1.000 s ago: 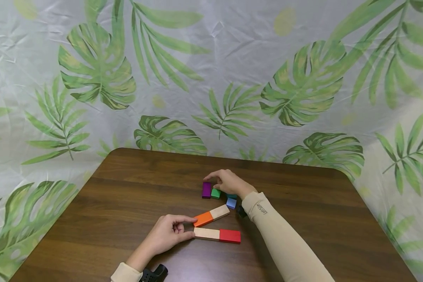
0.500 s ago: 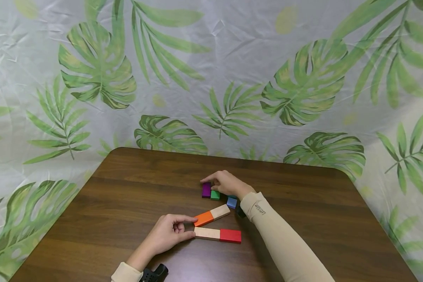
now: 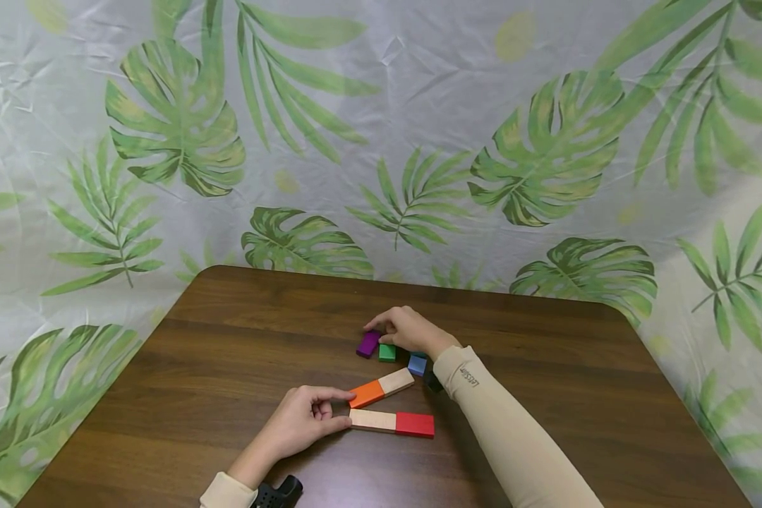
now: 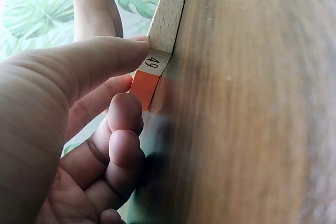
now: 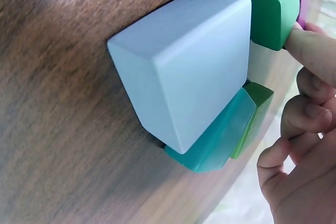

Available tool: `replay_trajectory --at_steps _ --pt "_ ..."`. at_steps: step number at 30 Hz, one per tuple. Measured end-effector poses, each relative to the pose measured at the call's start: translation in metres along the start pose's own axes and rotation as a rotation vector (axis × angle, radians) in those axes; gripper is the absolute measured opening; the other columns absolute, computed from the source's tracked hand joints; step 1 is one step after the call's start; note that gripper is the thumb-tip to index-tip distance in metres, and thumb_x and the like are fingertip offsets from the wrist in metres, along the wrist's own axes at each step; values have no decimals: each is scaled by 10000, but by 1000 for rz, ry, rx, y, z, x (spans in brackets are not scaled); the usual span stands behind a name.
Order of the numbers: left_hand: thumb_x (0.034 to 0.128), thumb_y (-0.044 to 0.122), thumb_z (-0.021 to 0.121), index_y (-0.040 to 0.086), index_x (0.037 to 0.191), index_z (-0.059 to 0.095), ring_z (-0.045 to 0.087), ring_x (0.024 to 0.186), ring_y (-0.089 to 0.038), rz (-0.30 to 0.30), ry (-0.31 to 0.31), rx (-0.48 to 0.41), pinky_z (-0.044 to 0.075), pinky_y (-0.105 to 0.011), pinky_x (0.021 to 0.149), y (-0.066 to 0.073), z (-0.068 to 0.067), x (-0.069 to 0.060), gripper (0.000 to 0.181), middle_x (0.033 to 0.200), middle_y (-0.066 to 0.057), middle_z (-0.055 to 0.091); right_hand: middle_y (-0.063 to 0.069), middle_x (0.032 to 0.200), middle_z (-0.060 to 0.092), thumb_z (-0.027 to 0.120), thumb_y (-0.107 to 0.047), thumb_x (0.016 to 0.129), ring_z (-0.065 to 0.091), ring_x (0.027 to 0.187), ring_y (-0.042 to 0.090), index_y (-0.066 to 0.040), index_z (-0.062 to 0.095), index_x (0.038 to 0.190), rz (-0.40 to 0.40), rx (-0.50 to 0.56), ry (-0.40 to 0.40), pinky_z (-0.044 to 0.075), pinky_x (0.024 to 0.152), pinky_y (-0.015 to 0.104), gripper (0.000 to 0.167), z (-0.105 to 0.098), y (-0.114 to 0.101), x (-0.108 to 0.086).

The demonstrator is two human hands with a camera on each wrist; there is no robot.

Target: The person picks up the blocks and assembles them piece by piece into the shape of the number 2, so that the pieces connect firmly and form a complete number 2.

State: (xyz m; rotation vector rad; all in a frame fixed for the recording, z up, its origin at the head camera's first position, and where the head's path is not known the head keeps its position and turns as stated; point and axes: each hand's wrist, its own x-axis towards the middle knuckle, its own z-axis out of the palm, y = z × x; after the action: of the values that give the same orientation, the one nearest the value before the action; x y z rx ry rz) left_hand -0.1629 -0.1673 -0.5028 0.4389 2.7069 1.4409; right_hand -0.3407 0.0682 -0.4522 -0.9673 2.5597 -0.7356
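My left hand (image 3: 305,420) pinches the near ends of two flat wooden strips: the forefinger touches the orange-and-plain strip (image 3: 367,394), the thumb the plain-and-red strip (image 3: 414,425). The strips lie in a V. A "49" shows on a plain end face in the left wrist view. Farther back, my right hand (image 3: 413,329) has its forefinger at the far end of a purple block (image 3: 368,343) and its thumb between that and a green block (image 3: 387,353). It appears to pinch the purple block, which sits askew; in the right wrist view the block is mostly hidden.
A light blue block (image 3: 417,365) stands near the right wrist, close to the far tip of the orange strip. Teal (image 5: 215,140) and green (image 5: 252,119) pieces lie beside it, largely covered by the hand from above. A leaf-patterned cloth (image 3: 419,106) hangs behind the brown table (image 3: 260,303).
The purple block has turned and its near end has shifted left, away from the green block. My right forefinger moved slightly left, then back a little. The left hand has kept its place.
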Motion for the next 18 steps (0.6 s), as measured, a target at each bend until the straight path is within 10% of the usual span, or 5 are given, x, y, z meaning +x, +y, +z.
replay_trajectory --at_steps 18 --pt "874 293 912 231 1156 845 435 567 23 -7 6 -2 370 -188 551 -1 0 0 296 640 120 547 -28 683 576 798 -250 990 460 628 115 -224 790 1266 144 -140 112 379 650 300 278 -2 -2 -3"
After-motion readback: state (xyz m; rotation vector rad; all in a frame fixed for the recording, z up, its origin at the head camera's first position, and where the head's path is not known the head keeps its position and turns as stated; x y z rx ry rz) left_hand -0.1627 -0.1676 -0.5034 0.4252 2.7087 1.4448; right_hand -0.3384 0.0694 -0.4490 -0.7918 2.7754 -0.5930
